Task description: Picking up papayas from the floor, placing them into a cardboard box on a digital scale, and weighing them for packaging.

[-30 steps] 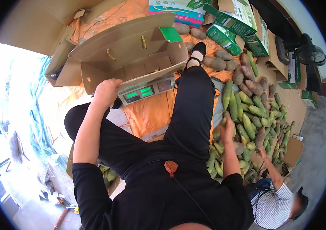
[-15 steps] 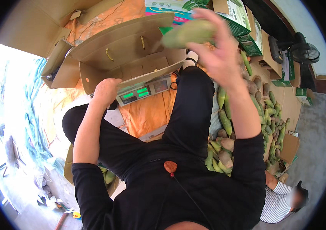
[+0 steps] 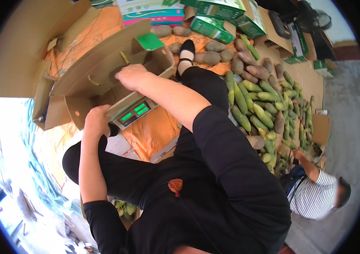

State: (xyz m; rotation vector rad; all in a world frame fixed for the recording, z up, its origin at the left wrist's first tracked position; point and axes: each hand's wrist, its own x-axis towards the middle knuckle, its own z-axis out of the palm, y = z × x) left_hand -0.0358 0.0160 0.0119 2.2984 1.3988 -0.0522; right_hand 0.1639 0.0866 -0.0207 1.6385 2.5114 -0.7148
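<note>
An open cardboard box (image 3: 91, 63) with yellow cord handles and a green inner flap rests on a digital scale (image 3: 135, 112), whose display is lit green. My left hand (image 3: 97, 120) has its fingers closed over the box's near left edge. Over the near wall, my right hand (image 3: 131, 77) reaches down into the box with curled fingers. Its fingertips and anything they hold are hidden. To the right of my leg lies a pile of long green vegetables (image 3: 267, 106) that look like green radishes.
Brown, earth-coloured roots (image 3: 207, 58) lie beyond my shoe. Green-and-white cartons (image 3: 214, 28) stand at the back, with a black fan (image 3: 315, 19) at far right. A person in a striped shirt (image 3: 315, 194) reaches toward the pile. Orange sheeting (image 3: 146, 135) covers the floor.
My right hand has swung left and down into the box from above its right end, where it held a green radish, now out of sight. My left hand stays on the box edge.
</note>
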